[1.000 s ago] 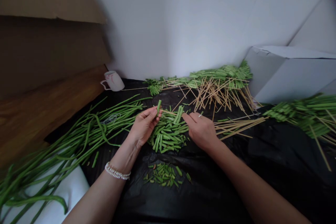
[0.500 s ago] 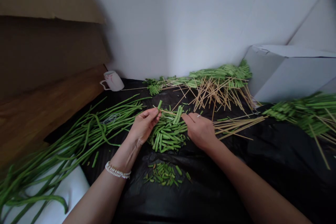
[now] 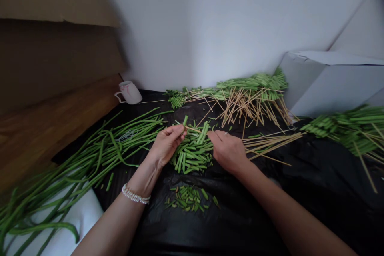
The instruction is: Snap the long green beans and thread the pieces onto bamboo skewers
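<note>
My left hand (image 3: 169, 142) is closed, pinching a short cut piece of long bean (image 3: 185, 120) upright between thumb and fingertips. A thin bamboo skewer (image 3: 194, 129) runs from that piece across to my right hand (image 3: 226, 148), which is closed around it. Bean pieces (image 3: 204, 131) sit side by side on the skewer, just left of my right fingers. Whether the skewer passes right through the pinched piece is hidden by my fingers. Below both hands lies a heap of cut bean pieces (image 3: 193, 154) on black plastic sheeting (image 3: 240, 216).
Whole long beans (image 3: 99, 154) stretch along the left. Small trimmed ends (image 3: 187, 199) lie in front. Loose skewers (image 3: 273, 142) are to the right. Filled skewers (image 3: 252, 84) are piled at the back, with more (image 3: 348, 128) at right. A mug (image 3: 129, 92) and a white box (image 3: 333, 82) stand behind.
My left hand has shifted slightly right with its bean piece, a little closer to my right hand. The right hand and its skewer have hardly moved.
</note>
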Demonstrator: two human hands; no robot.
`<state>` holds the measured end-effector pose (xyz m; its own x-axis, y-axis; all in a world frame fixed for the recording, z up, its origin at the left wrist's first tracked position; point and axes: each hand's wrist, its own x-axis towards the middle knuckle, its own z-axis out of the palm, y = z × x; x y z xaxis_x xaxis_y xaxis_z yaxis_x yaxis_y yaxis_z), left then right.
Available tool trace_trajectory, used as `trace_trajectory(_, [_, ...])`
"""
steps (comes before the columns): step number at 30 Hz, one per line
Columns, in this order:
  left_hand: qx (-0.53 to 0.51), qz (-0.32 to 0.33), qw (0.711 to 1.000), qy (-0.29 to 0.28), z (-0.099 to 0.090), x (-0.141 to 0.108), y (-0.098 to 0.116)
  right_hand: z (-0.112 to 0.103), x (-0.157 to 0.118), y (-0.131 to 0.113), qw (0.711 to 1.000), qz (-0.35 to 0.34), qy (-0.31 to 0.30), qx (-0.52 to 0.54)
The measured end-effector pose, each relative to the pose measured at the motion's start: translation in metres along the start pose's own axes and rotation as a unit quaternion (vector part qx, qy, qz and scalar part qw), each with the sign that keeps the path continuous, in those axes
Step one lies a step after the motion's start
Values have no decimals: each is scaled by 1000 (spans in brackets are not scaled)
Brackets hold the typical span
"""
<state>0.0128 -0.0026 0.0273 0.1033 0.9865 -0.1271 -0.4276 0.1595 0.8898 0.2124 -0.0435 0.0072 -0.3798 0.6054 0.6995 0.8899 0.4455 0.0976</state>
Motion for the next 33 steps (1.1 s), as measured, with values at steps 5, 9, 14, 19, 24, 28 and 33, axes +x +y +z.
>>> trace_trajectory(5, [30,-19,999,-30,7,-7,-3,0,0,-3,1000,-14,-1,-3])
trace_trajectory(9, [39,-13,998,-37,11,-9,-6,-1,1,-4,1000,-15,7,-3])
trace_trajectory(14, [56,-26,997,-46,13,-10,-13,-1,2,-7,999,-27,24,-1])
trace_trajectory(19, [60,-18,997,-36,16,-12,-14,-1,2,-6,999,-27,18,-9])
trace_trajectory(24, [127,29,991,-22,18,-14,-17,1,1,-5,999,-37,28,-13])
trace_trajectory(28, [128,24,991,-36,16,-13,-14,1,2,-3,999,-38,34,-10])
trace_trajectory(33, [179,102,978,-16,-1,-4,6,1,2,7,999,-9,39,-29])
